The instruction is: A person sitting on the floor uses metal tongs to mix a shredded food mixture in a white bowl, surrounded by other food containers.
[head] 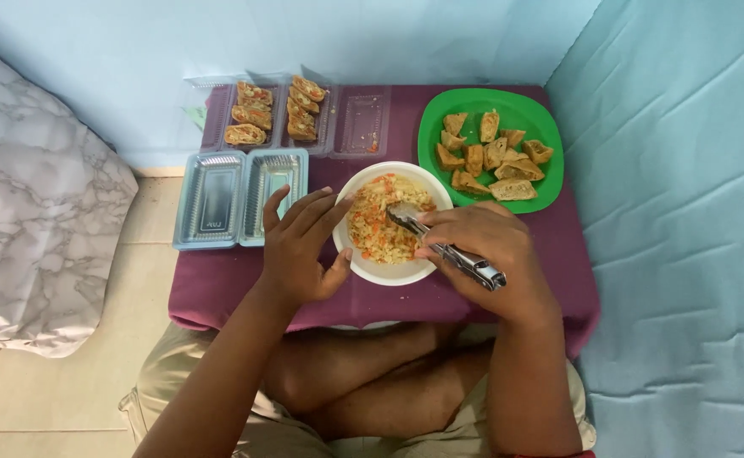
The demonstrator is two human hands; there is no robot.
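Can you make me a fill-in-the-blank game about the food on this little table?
1. The left hand steadies the rim of the white ____.
2. The right hand holds metal tongs over the ____ mix in the middle.
3. The fried pieces at the right lie on a ____ plate.
4. The table is covered with a ____ cloth.

Missing words: bowl; shredded vegetable; green; purple
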